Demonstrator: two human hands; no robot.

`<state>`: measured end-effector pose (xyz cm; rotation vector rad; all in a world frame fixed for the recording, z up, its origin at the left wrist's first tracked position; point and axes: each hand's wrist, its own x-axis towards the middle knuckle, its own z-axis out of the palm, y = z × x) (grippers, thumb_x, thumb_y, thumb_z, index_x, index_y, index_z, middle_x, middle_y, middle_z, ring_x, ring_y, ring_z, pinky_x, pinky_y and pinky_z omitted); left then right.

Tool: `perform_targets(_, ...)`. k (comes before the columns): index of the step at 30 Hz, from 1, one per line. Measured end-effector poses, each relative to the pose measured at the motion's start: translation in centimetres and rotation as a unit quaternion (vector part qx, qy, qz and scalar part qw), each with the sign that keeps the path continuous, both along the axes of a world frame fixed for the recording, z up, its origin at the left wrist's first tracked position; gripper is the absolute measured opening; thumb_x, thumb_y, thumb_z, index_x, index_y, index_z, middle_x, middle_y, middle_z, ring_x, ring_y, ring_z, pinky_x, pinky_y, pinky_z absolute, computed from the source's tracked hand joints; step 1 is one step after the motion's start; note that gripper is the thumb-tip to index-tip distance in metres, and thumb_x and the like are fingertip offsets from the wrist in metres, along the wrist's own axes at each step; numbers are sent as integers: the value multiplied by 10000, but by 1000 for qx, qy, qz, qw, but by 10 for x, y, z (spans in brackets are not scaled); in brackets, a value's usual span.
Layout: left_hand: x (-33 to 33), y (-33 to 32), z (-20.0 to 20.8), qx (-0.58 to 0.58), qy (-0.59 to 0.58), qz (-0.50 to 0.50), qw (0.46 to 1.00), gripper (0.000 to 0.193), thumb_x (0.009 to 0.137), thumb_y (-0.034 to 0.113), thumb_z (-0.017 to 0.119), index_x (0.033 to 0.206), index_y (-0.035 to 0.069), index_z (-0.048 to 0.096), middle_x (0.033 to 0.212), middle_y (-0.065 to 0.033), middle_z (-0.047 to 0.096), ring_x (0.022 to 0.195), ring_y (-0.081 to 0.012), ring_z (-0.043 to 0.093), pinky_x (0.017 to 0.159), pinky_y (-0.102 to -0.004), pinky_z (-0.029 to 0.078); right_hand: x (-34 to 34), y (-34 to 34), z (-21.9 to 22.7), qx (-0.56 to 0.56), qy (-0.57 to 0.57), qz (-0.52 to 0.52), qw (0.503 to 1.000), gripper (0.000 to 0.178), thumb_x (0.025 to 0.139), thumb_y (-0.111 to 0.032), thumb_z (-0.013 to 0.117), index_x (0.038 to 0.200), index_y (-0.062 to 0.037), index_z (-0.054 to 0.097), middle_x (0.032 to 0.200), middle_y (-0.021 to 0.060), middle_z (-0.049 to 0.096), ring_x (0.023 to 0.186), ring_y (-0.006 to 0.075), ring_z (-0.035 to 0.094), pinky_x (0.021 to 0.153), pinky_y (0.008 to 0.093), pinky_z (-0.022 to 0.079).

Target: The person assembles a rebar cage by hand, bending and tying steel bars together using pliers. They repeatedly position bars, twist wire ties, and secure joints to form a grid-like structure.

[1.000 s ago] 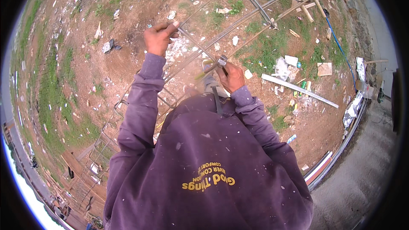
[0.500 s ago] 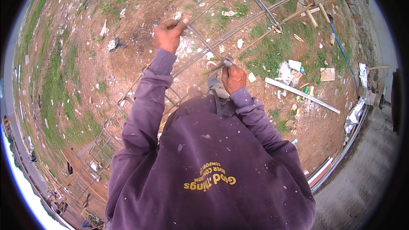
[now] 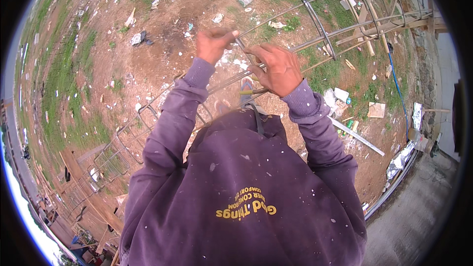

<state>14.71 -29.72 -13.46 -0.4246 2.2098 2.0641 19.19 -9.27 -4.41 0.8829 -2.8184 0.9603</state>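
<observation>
2 hands on rebar cage (image 3: pixel 315 44)
Left hand (image 3: pixel 213 45) closed on a bar; right hand (image 3: pixel 276 69), just beside, fingers half-curled round bar w/ tool handle under palm.

Yellow curved lettering (image 3: pixel 246 206) sits printed on the chest of my purple sweatshirt, nearest to me. To the right, on the bare dirt, a flat tan cardboard piece (image 3: pixel 377 110) lies squarish, and just left of it a white boxy packet (image 3: pixel 341 94) rests beside a small green wrapper (image 3: pixel 349 124). Far off near the top, a crumpled grey packet (image 3: pixel 245 0) lies on the ground.
</observation>
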Motion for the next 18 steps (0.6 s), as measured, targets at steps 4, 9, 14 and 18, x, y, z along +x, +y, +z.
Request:
perform_targets(4,-6,-3,8,-1,-25,-34,999,301,821,183,827,927,-86,743,782,-116,735,614,-142,674,551,-279,531,-34,-27,-45,77,65,136,986,202,808,-61,662,1006,-96,681,878,95,613,887,284,655,725,432,514)
perform_targets(9,-3,3,-8,-6,12,-6,1000,284,822,190,820,890,-76,748,718,-117,718,597,-141,663,540,-279,516,-45,-24,-46,11,95,164,982,154,839,-75,665,992,-88,667,881,95,648,853,298,665,699,426,538)
perform_targets(14,0,5,-18,-22,21,21,999,297,805,232,825,863,-52,760,693,-122,708,612,-152,666,552,-298,510,-90,-24,-33,-44,1,119,992,108,854,-141,725,929,-68,699,834,121,708,748,330,690,664,407,548)
perform_targets(18,-2,7,-16,-46,13,25,999,290,802,254,820,852,-28,770,692,-113,710,598,-154,652,557,-324,501,-137,-22,-46,-7,-187,62,980,200,839,-236,755,892,-43,735,740,114,709,687,263,688,643,374,524)
